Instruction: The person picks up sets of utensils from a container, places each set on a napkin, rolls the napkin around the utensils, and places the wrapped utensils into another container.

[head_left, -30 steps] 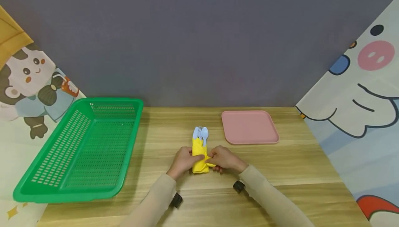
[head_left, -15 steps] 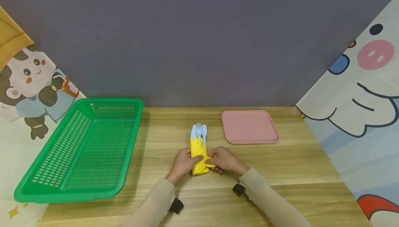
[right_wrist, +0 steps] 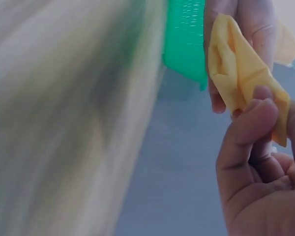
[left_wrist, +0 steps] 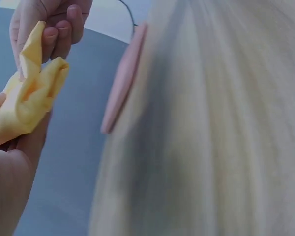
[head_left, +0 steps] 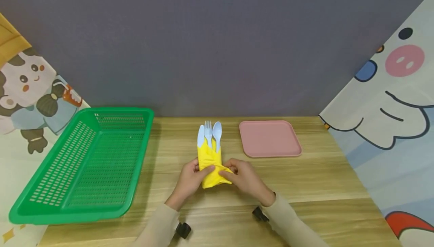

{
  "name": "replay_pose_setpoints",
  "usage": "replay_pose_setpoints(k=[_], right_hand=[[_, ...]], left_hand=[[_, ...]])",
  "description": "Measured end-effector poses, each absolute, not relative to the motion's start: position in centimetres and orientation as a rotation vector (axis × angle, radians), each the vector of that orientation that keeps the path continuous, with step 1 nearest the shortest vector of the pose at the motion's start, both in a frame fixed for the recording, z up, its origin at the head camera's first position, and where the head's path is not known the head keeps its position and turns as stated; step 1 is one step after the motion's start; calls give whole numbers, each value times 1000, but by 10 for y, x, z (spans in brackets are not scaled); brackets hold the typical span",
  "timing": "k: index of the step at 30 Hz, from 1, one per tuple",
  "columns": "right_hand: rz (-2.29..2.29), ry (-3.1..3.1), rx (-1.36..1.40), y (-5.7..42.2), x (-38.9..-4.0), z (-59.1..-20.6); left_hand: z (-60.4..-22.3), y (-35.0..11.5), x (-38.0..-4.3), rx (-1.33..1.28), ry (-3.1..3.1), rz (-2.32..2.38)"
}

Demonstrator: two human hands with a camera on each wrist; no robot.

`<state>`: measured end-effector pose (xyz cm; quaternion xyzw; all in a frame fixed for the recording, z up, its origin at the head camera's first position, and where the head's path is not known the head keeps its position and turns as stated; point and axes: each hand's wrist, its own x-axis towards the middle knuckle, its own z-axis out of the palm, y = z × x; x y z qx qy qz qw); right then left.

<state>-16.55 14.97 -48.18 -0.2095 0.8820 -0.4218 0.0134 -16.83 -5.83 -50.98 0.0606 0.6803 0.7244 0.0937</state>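
Observation:
A yellow cloth napkin (head_left: 208, 156) is wrapped round a pale blue knife (head_left: 200, 135), fork (head_left: 208, 132) and spoon (head_left: 217, 131), whose upper ends stick out at the top. On the left side of the bundle my left hand (head_left: 190, 177) grips it, thumb across the front. My right hand (head_left: 245, 177) pinches a loose corner of the napkin at the lower right, between thumb and fingers. Both wrist views show the napkin (left_wrist: 27, 105) folded at its lower end, held off the table. The cutlery handles are hidden inside the cloth.
To the left stands a large green perforated basket (head_left: 137, 175). A pink tray (head_left: 270, 139) lies at the back right of the wooden table (head_left: 305, 186). Behind the table rises a grey wall (head_left: 217, 51), with cartoon-printed panels at both sides.
Both hands have raised the wrapped bundle towards the camera and slightly left, so it looks larger. The right hand keeps its pinch on the napkin corner.

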Motion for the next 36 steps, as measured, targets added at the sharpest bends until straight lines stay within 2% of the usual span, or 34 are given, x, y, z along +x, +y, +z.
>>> replay_pose_setpoints(k=[9, 18, 25, 36], right_hand=[[-1399, 2795, -893, 140, -146, -451], [-1488, 2702, -1115, 142, -140, -444], [-1560, 2491, -1159, 147, -141, -440], [-1617, 2391, -1250, 150, -147, -442]], left_hand=[[-480, -76, -150, 310, 1970, 2204], [-469, -85, -141, 485, 1990, 2185], [-466, -86, -138, 584, 1958, 2215], [-462, -85, -133, 555, 1884, 2260]])
